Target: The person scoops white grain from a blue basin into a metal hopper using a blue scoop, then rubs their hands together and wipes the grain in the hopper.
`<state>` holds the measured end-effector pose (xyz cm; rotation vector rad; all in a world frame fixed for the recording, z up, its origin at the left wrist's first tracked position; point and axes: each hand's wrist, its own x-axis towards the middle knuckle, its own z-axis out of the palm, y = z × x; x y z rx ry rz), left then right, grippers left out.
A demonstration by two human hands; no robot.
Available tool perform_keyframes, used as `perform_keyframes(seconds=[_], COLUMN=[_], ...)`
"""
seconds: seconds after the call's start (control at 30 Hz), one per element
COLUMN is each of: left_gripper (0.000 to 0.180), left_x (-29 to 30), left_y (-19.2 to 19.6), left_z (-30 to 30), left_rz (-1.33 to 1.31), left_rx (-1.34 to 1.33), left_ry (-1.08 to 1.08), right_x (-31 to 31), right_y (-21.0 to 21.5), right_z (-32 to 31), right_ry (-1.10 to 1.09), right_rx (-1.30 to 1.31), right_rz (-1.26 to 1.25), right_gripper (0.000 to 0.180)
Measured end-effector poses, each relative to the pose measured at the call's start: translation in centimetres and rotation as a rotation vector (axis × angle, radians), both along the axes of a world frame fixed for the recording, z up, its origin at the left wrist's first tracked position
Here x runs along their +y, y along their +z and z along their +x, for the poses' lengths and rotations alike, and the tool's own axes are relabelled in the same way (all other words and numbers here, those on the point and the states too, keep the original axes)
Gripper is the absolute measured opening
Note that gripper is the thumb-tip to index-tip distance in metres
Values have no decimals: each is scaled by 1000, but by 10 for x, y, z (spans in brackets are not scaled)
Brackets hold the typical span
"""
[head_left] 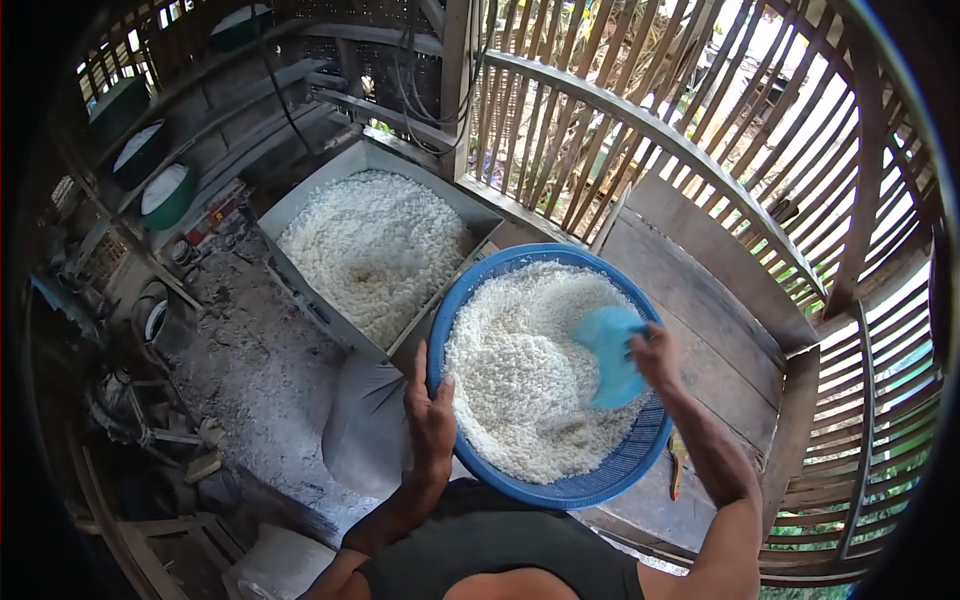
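Head view: right fingers [641,347] grip blue scoop [608,358].

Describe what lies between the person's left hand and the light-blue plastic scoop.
In the head view, the left hand holds the rim of the round blue plastic basket; white crumbly grains fill the stretch from there to the light-blue scoop.

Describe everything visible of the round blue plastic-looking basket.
The round blue basket, apparently plastic, has a thick rim and finely slotted walls. Open side up, it holds white crumbly material, its lower-right inner wall exposed. The left hand grips its left rim. It sits beside a grey rectangular bin, before the person's torso; support hidden.
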<state>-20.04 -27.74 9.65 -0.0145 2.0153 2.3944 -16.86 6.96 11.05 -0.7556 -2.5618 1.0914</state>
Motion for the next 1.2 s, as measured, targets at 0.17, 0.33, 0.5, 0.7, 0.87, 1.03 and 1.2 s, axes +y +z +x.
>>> perform_keyframes(seconds=[0.17,0.33,0.5,0.7,0.87,1.03,1.2], left_gripper=[50,49,52,24,18,13,16], left_x=[3,2,-10,-52,-70,-63,-60], left_y=[4,-2,4,3,15,24,13], left_z=[2,3,9,14,0,5,16], left_rz=[-56,-98,-64,-36,-31,77,-146], left_rx=[-15,18,78,221,242,307,335], left_ry=[-3,-8,-38,159,270,211,92], right_x=[-63,-113,-89,-81,-69,-67,-61], right_y=[-46,-73,-84,-31,-6,52,103], right_z=[-14,-25,-10,10,16,-2,-54], right_ry=[-99,-37,48,-62,-110,-38,129], right_rx=[-30,12,127,161,190,210,168], right_rz=[-395,-904,-927,-954,-960,-964,-869], right_gripper=[18,20,24,23,23,23,25])
